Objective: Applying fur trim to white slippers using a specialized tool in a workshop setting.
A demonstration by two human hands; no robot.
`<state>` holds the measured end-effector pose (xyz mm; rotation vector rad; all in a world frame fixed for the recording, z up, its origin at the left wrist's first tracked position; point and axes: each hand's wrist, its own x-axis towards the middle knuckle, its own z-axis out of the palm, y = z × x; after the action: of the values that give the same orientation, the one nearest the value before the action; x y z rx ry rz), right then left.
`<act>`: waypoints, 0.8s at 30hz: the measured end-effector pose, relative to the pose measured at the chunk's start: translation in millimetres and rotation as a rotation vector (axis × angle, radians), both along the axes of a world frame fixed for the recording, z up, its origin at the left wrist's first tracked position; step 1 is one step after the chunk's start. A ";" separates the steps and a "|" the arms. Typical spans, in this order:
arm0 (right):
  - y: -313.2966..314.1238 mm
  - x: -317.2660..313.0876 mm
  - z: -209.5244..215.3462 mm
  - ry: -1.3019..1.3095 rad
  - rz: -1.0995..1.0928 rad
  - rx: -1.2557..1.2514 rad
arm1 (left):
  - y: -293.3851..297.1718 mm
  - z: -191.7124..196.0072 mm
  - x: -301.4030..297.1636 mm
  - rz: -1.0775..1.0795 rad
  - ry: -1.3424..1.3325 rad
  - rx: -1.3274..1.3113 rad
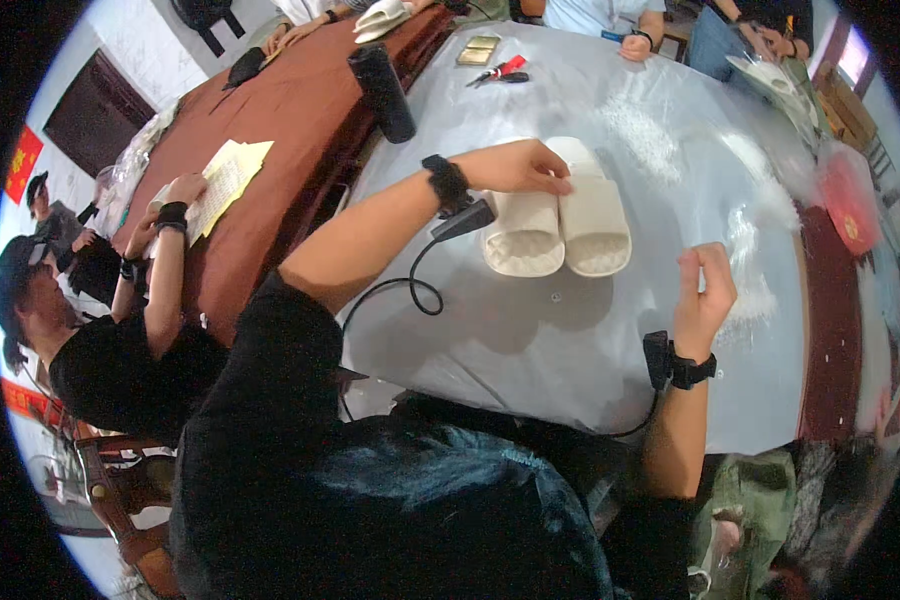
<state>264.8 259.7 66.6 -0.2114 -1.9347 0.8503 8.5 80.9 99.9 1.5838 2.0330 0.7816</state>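
A pair of off-white slippers lies side by side on the grey-covered table, open toes toward me: the left slipper [523, 235] and the right slipper [597, 225]. My left hand [532, 168] reaches over them from the left. Its thumb and fingers close at the upper inner edge of the right slipper's strap; the exact grip is partly hidden. My right hand [708, 290] is raised over the table to the right of the slippers. Its fingers are loosely bent, the thumb apart from them, and nothing shows in it. Both wrists wear black bands with cabled devices.
A dark cylinder [382, 95] stands at the table's left edge. Red-and-black handled tools [502, 72] and a small gold-coloured case [478, 51] lie at the far side. White fibres [642, 140] are strewn at right. A co-worker holds yellow paper [232, 180] on a brown table.
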 end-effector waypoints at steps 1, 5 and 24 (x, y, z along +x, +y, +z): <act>-7.3 1.8 3.5 -0.018 0.002 0.080 | 8.4 -8.7 2.3 -0.007 -0.013 0.000; -27.6 18.5 2.3 -0.091 0.093 0.302 | 21.4 -30.4 3.0 -0.028 0.070 -0.079; -110.5 82.9 3.3 -0.308 0.285 0.500 | -93.0 -85.9 -43.3 0.577 -0.636 0.425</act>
<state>347.7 149.2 69.9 0.2521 -2.4399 0.5035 -34.8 -12.1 14.0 0.7253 1.8919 1.7600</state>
